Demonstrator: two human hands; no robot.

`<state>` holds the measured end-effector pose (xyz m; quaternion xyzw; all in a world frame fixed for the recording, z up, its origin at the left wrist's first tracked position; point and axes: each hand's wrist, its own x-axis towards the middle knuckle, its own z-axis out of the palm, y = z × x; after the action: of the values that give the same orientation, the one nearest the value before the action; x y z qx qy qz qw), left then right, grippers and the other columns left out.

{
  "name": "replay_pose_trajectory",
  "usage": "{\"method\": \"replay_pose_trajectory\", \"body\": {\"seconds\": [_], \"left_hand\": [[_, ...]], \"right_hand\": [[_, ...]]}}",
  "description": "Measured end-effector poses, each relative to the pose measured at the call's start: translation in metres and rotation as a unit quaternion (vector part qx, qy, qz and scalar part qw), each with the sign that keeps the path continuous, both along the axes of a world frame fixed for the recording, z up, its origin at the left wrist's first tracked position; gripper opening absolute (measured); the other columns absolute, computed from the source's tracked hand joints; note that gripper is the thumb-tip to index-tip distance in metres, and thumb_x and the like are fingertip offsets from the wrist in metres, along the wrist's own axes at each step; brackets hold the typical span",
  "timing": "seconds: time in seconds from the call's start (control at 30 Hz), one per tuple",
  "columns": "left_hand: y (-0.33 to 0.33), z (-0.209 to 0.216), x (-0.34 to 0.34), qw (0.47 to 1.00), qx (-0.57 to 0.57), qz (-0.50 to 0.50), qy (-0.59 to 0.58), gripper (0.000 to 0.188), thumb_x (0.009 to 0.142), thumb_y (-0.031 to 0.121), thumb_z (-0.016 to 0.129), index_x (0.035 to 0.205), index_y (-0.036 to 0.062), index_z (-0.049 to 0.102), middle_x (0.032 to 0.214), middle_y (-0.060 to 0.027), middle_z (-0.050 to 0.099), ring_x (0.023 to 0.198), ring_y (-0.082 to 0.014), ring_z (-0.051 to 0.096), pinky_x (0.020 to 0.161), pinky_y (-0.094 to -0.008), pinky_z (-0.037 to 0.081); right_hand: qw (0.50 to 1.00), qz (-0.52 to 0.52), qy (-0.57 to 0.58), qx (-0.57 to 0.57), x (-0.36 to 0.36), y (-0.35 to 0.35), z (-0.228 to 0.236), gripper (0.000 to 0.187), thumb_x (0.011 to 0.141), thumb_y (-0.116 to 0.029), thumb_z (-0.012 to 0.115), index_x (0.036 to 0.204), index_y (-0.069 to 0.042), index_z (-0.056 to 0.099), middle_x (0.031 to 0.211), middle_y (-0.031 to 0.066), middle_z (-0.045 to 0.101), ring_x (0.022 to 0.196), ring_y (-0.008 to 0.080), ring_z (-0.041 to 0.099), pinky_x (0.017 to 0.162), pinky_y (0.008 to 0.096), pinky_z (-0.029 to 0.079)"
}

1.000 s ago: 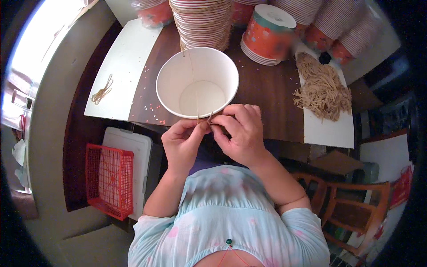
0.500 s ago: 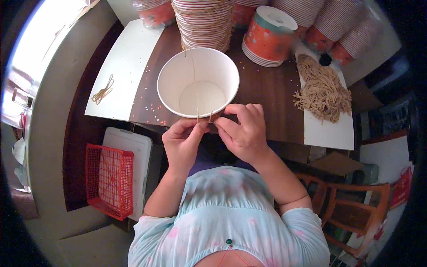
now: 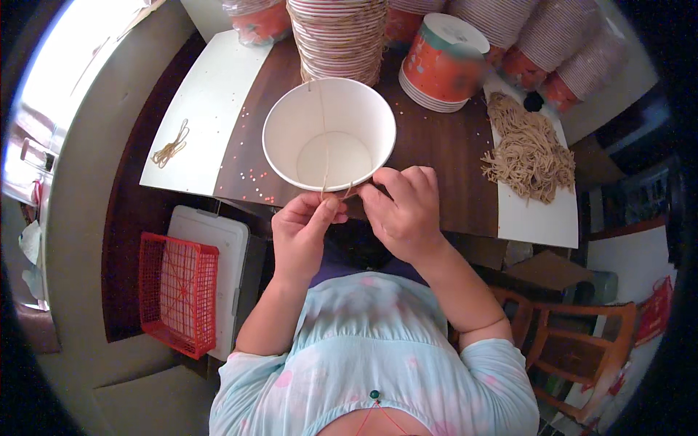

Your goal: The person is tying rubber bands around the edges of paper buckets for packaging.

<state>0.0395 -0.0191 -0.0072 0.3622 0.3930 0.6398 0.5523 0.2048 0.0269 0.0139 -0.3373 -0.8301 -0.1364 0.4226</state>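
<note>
A large paper bucket, white inside, stands tilted toward me at the table's near edge. A thin tan string runs from its far rim across the inside to the near rim. Just below that near rim, my left hand pinches the string between thumb and fingertips. My right hand is beside it on the right, fingers closed near the rim on a short length of the same tan string. The bucket's outer front is mostly hidden by the rim and my hands.
Behind the bucket rises a tall stack of nested buckets. An upside-down orange bucket stack stands to its right, with wrapped stacks beyond. A heap of tan strings lies right; a few strings lie left. A red basket is below left.
The bucket has shifted slightly to the right in view. My hands have moved a little apart, the right one outward, with string stretched between them at the rim.
</note>
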Motion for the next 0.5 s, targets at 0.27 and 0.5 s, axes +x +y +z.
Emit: {"method": "replay_pose_trajectory", "body": {"seconds": [0.27, 0.5], "left_hand": [[-0.010, 0.010, -0.001, 0.967, 0.129, 0.099, 0.195, 0.006, 0.092, 0.002, 0.063, 0.093, -0.0027, 0.066, 0.096, -0.0085, 0.067, 0.086, -0.0142, 0.063, 0.076, -0.0255, 0.050], [-0.016, 0.018, -0.001, 0.931, 0.200, 0.094, 0.290, 0.007, 0.083, -0.002, 0.069, 0.087, -0.0008, 0.064, 0.092, -0.0104, 0.065, 0.086, -0.0198, 0.061, 0.075, -0.0286, 0.048]], "right_hand": [[0.993, 0.045, 0.088, -0.062, -0.001, -0.009, 0.004, 0.028, 0.068, -0.009, 0.078, 0.093, -0.012, 0.067, 0.098, 0.0032, 0.060, 0.080, 0.0218, 0.056, 0.070, 0.0361, 0.040], [0.986, 0.118, 0.101, -0.056, -0.009, -0.012, 0.007, 0.035, 0.067, -0.008, 0.078, 0.099, -0.014, 0.066, 0.105, 0.0043, 0.062, 0.077, 0.0202, 0.057, 0.071, 0.0357, 0.040]]}}
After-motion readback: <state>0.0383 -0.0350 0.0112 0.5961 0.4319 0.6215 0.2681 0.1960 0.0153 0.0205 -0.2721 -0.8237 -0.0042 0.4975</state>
